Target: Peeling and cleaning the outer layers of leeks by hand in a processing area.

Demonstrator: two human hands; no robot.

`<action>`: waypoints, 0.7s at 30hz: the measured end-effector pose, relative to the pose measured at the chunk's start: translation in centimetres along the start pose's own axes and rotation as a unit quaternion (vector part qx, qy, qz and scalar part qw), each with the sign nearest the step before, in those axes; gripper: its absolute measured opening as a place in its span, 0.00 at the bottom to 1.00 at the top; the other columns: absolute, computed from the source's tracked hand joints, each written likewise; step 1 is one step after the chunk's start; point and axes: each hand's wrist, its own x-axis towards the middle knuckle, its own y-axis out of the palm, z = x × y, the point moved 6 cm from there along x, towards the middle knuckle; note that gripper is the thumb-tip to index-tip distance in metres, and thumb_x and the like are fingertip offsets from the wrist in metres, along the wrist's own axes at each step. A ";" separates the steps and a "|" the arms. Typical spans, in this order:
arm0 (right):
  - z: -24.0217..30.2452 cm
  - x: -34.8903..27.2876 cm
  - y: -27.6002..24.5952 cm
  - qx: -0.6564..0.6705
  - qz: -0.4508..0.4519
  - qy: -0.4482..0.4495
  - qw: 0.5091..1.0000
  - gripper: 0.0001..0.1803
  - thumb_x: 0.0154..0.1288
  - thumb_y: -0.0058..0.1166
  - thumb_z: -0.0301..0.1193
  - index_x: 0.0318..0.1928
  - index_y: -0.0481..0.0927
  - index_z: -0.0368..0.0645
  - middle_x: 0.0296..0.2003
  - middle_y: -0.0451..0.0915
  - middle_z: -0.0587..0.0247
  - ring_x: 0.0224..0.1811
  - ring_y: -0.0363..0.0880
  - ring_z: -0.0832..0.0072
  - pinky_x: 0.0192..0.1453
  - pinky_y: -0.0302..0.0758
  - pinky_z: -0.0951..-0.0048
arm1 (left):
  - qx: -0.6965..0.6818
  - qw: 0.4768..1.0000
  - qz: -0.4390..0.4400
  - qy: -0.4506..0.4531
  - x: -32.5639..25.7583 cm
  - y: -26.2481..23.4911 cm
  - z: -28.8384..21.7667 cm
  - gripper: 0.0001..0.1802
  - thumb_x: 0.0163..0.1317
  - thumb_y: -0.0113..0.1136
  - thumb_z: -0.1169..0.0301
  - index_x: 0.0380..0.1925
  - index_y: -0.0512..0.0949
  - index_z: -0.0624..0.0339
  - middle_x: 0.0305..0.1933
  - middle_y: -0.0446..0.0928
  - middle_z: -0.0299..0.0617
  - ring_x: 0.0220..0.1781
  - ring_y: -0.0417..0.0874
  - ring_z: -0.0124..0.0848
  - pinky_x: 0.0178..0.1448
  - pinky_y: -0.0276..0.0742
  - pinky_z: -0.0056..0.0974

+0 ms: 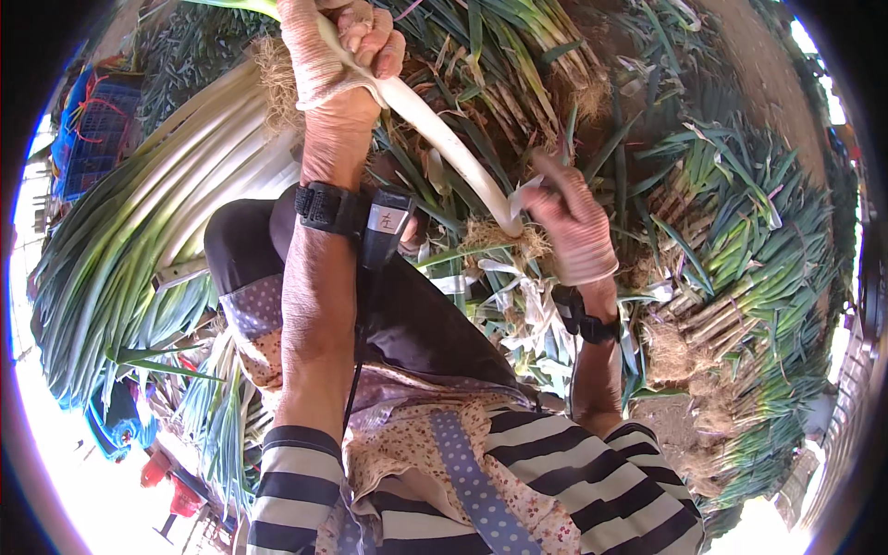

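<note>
My left hand (pixel 335 57), in a thin glove, grips the upper stalk of a long white leek (pixel 442 139) near the top of the view. The leek slants down to the right, ending in a hairy root tuft (pixel 504 236). My right hand (pixel 572 222), also gloved, holds the leek just above its roots, with a strip of pale outer skin pinched between the fingers. Both wrists carry black bands, and a small black device (pixel 384 231) hangs at the left wrist.
A stack of cleaned white leeks (pixel 185 166) lies at left beside my knee. Heaps of unpeeled, earthy leeks (pixel 740 259) fill the ground ahead and right. Peeled skins (pixel 518 314) litter the ground below the hands. A blue crate (pixel 92 139) sits far left.
</note>
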 end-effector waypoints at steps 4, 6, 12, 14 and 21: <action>0.5 -0.9 2.7 -0.284 0.180 -0.117 0.934 0.19 0.57 0.63 0.37 0.47 0.81 0.43 0.38 0.82 0.58 0.35 0.81 0.72 0.37 0.77 0.70 | -0.052 0.998 0.035 -0.010 0.1 -0.1 0.5 0.21 0.63 0.54 0.49 0.26 0.74 0.57 0.13 0.59 0.28 0.14 0.56 0.22 0.13 0.52 0.28; -1.7 -1.3 2.4 -0.173 0.209 -0.055 0.961 0.16 0.57 0.63 0.38 0.41 0.81 0.39 0.34 0.82 0.61 0.34 0.80 0.74 0.35 0.76 0.72 | -0.104 0.988 0.103 -0.040 0.3 0.2 0.7 0.23 0.61 0.57 0.46 0.28 0.74 0.57 0.14 0.60 0.28 0.16 0.58 0.22 0.15 0.54 0.27; -9.1 -5.6 1.5 0.210 0.070 0.395 0.891 0.10 0.62 0.60 0.34 0.39 0.82 0.40 0.23 0.77 0.71 0.20 0.70 0.87 0.23 0.66 0.83 | -0.205 0.969 0.138 -0.011 -0.2 0.4 0.9 0.21 0.68 0.50 0.49 0.34 0.76 0.56 0.15 0.62 0.30 0.14 0.61 0.23 0.13 0.62 0.31; -12.4 -7.1 0.0 0.214 0.082 0.367 0.902 0.12 0.62 0.60 0.36 0.40 0.82 0.41 0.23 0.78 0.67 0.21 0.72 0.83 0.25 0.68 0.79 | -0.229 0.966 0.122 -0.023 -0.2 0.5 1.0 0.26 0.68 0.47 0.46 0.33 0.76 0.60 0.16 0.64 0.32 0.15 0.62 0.24 0.11 0.63 0.31; -20.2 -12.8 -10.1 -0.301 0.158 0.348 0.874 0.28 0.58 0.57 0.48 0.55 0.75 0.45 0.47 0.80 0.52 0.44 0.80 0.53 0.46 0.75 0.58 | -0.234 0.947 0.218 -0.006 0.9 -0.3 -0.9 0.21 0.63 0.58 0.51 0.34 0.76 0.61 0.19 0.68 0.35 0.18 0.69 0.27 0.18 0.73 0.33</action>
